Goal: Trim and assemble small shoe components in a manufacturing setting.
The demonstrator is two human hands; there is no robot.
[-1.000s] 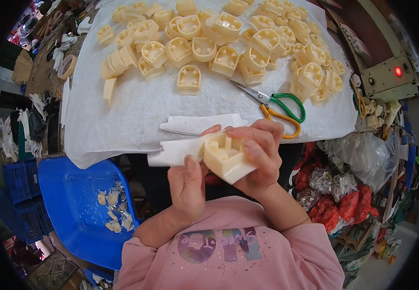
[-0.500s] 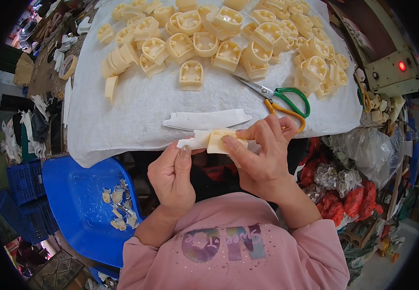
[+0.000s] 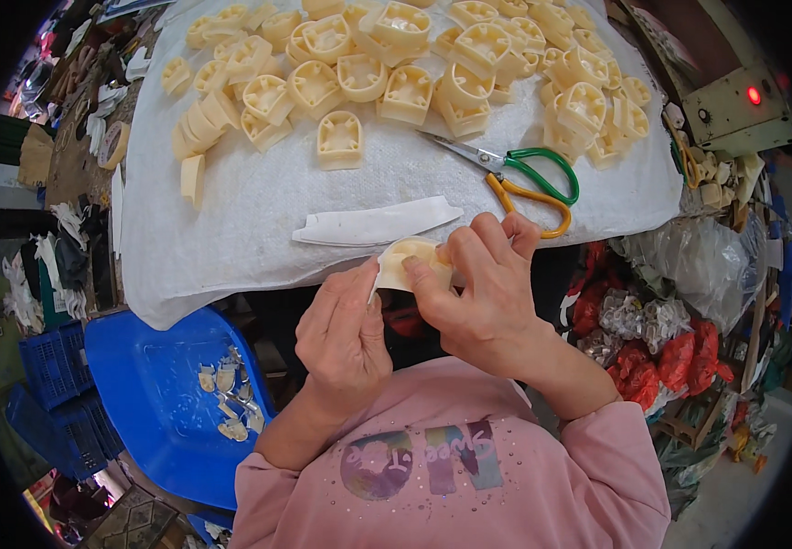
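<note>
My right hand (image 3: 483,297) grips a cream, D-shaped moulded piece (image 3: 405,249), thumb on its near face and fingers behind. My left hand (image 3: 346,325) is closed at the piece's left side, pinching a white strip (image 3: 375,284) that lies against it; most of the strip is hidden by the fingers. Both hands are just off the near edge of the table. Beyond them more white strips (image 3: 378,222) lie stacked on the white cloth (image 3: 240,220). Scissors (image 3: 515,174) with one green and one orange handle rest to the right, blades pointing far left.
Many cream moulded pieces (image 3: 339,142) are heaped over the far half of the cloth. At the lower left stands a blue chair (image 3: 154,384) with small scraps on its seat. A metal box (image 3: 739,110) with a red light is at the right, above clear and red plastic bags (image 3: 638,375).
The strip, earlier stretched out leftward from the piece, is now folded in against its side as my left hand has moved right and turned. The view has shifted slightly.
</note>
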